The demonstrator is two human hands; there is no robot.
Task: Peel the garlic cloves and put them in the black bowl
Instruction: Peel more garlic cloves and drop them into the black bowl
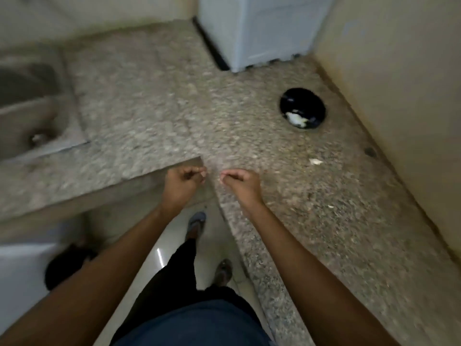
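Both hands hover over the granite counter (154, 101), left hand (183, 182) and right hand (239, 182) with fingers curled, perhaps pinching something tiny; black bowl (302, 106) at two o'clock.

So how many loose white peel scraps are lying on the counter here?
2: one scrap right of the hands, below the black bowl; a smaller one nearer the right edge. Blur may hide others.

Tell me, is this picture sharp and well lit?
Head view: dim and motion-blurred throughout; the counter speckle smears, both hands are soft, the bowl edges are fuzzy, a small glare streak lies on the floor, and the wide lens bends straight edges.
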